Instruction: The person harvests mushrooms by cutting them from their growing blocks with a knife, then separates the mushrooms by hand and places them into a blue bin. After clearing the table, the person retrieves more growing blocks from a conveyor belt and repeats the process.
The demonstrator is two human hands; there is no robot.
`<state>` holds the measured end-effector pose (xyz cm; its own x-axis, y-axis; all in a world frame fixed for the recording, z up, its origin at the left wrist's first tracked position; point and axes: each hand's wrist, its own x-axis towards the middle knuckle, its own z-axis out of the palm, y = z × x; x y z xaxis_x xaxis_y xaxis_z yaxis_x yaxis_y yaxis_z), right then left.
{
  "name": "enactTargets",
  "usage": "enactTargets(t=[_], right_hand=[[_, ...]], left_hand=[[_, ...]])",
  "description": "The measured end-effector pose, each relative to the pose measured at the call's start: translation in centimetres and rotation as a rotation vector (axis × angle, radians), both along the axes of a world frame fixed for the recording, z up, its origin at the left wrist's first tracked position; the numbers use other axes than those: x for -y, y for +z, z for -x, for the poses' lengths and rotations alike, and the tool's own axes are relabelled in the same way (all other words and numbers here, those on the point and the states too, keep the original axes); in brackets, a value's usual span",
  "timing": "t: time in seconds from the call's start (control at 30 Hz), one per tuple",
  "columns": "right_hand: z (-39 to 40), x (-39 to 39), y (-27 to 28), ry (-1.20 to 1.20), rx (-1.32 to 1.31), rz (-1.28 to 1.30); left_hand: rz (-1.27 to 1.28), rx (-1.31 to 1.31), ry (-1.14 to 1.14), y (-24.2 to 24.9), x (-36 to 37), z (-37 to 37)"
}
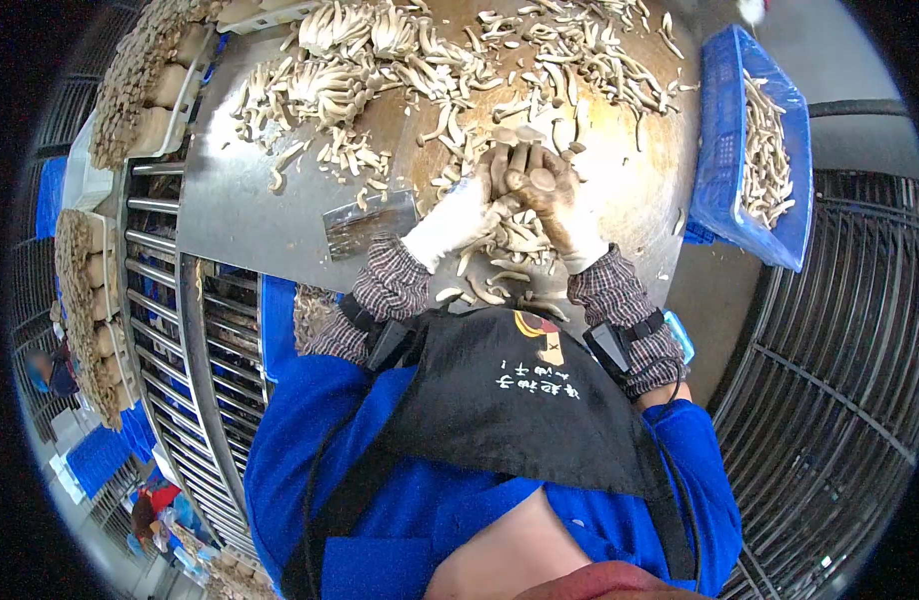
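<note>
Black apron bib (520,400) over a blue jacket (310,480) fills the lower middle of the frame, with checked sleeves (390,285) running up to two gloved hands just above centre. Left hand (460,215), in a white glove, and right hand (560,205), in a soiled glove, are pressed together and closed around a bunch of pale long-stemmed mushrooms (520,165), caps pointing to the top of the frame. To do this well, I judge the stems should be squared up evenly with light pressure, since they look brittle.

Just below the hands lie loose stems (500,280). A flat steel blade (370,222) rests on the metal worktable (240,220) left of centre, close to the left wrist, where it could catch a sleeve. Uncut mushroom clusters (330,80) and scattered trimmings (590,60) crowd the upper part of the frame, leaving little free room around the hands. At the upper right a blue plastic crate (725,150) holds more stems. Along the left edge, white trays of brown-capped mushrooms (150,90) sit on a roller conveyor (155,300).
</note>
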<state>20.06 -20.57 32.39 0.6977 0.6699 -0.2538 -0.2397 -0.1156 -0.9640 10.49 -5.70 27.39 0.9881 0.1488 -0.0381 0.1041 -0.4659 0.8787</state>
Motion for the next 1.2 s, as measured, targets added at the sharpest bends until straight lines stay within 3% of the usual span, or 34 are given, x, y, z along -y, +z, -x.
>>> enactTargets(t=[0.07, 0.2, 0.3, 0.4, 0.47, 0.53, 0.6, 0.67, 0.9, 1.0, 1.03, 1.07, 1.13, 1.2], right_hand=[[-0.2, 0.0, 1.9, -0.023, 0.218, -0.01], [0.3, 0.7, 1.5, -0.04, 0.177, -0.012], [0.6, 1.2, -0.8, -0.078, 0.158, -0.106], [0.9, 1.1, 1.0, -0.049, 0.29, -0.057], [1.1, 1.0, 3.3, -0.027, 0.278, -0.018], [1.4, 0.8, 3.9, -0.001, 0.27, 0.015], [1.6, 0.5, 3.8, -0.078, 0.144, -0.099], [1.5, 0.5, 3.0, -0.089, 0.246, -0.134], [0.2, 0.4, 2.5, -0.155, 0.082, -0.078], [-1.3, 1.2, -0.1, -0.171, 0.167, 0.043], [-1.1, 0.6, -0.3, -0.134, 0.289, 0.07], [-0.8, 0.4, -0.3, -0.098, 0.408, 0.1], [0.7, 0.3, 1.6, 0.051, 0.236, 0.109], [1.3, 0.2, 1.2, -0.01, 0.095, 0.038]], left_hand=[[0.213, 0.019, -0.003, 3.0, -0.1, -0.2], [0.166, 0.215, 0.092, 0.9, 0.3, 0.0], [0.56, 0.255, 0.361, 2.7, -0.4, 0.0], [0.647, 0.027, 0.317, 2.6, -1.2, 0.5], [0.559, 0.022, 0.22, 3.6, -0.1, 0.6], [0.701, 0.052, 0.25, 4.9, 0.6, 0.5], [0.568, 0.104, 0.132, 5.3, 0.7, 0.4], [0.535, 0.135, 0.112, 4.7, 0.9, 0.5], [0.814, 0.227, 0.363, 1.8, 1.0, 0.2], [0.821, 0.095, 0.294, 2.9, 0.1, 0.9], [0.889, -0.079, 0.234, 2.8, -0.5, 0.8], [0.89, -0.083, 0.234, 2.7, -0.1, 0.9], [1.007, 0.074, 0.199, 2.9, 0.9, 0.9], [1.045, 0.083, 0.119, 2.5, 1.3, 0.6]])
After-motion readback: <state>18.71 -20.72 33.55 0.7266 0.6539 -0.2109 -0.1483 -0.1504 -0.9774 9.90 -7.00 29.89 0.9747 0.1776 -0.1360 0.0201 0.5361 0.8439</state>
